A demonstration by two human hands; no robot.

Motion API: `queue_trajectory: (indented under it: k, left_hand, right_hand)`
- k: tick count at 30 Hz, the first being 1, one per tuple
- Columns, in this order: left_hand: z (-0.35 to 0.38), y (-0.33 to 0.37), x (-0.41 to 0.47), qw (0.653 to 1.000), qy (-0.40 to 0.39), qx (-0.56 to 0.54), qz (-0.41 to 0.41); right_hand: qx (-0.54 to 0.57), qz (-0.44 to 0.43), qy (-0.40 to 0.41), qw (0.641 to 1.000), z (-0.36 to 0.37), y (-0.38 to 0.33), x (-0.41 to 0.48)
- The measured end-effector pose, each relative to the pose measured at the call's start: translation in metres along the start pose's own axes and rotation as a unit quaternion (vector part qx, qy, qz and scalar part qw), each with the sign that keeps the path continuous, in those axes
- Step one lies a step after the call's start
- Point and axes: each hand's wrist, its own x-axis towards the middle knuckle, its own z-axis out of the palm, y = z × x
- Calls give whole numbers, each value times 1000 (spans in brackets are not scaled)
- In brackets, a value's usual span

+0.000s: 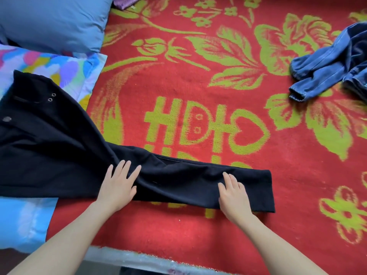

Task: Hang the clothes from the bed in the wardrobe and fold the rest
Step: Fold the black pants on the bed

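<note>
Black trousers are pressed flat on a red and green floral blanket by two open hands.

The left hand is laid with fingers spread near the trouser seat; the right hand is rested flat on the legs. Crumpled blue jeans are seen well beyond the right hand, pillows beyond the left.

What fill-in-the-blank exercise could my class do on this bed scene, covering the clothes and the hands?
1. The left hand and right hand press flat on trousers coloured ____.
2. The crumpled jeans, touched by neither hand, are ____.
3. The blanket under the clothes is ____ with green flowers.
Missing words: black; blue; red.
</note>
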Motion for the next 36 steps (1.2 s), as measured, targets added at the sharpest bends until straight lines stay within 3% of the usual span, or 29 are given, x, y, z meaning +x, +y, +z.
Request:
queue_trajectory:
  k: [4, 7, 9, 13, 15, 17, 20, 24, 26, 29, 33, 36]
  left_hand:
    - [-4, -35, 5, 998, 65, -18, -1]
    - [1, -72, 16, 998, 54, 15, 13]
    - [2, -95, 21, 998, 9, 65, 14]
    - [2, -142, 30, 992, 30, 112, 48]
    - [1, -167, 35, 991, 70, 88, 71]
    - [1, -189, 42, 991, 101, 48, 66]
    - [8, -225, 46, 992, 125, -6, 2]
    - [30, -285, 43, 985, 87, -59, -140]
    - [39, -310, 43, 979, 40, -57, -193]
    - [47, -334, 42, 967, -4, -93, -235]
    - [52, -347, 38, 966, -20, -129, -222]
    - [53, -354, 37, 968, -21, -151, -200]
  right_hand:
    - [38, -30, 60, 997, -14, -51, 39]
    - [48, -23, 81, 995, -18, -87, 73]
    - [48, 9, -4, 999, -18, -104, 95]
    - [-15, 83, -199, 976, -18, -123, 125]
    - [-20, 94, -234, 968, -20, -129, 134]
    - [-12, 100, -185, 977, -19, -130, 137]
    - [-44, 184, -61, 980, -17, -135, 130]
    - [-44, 248, -126, 960, -16, -165, 127]
    - [-6, 229, -89, 969, -27, -193, 138]
    - [106, 130, -19, 986, -50, -244, 169]
    - [317, 71, -66, 943, -71, -311, 221]
    - [391, 131, -98, 906, -84, -341, 254]
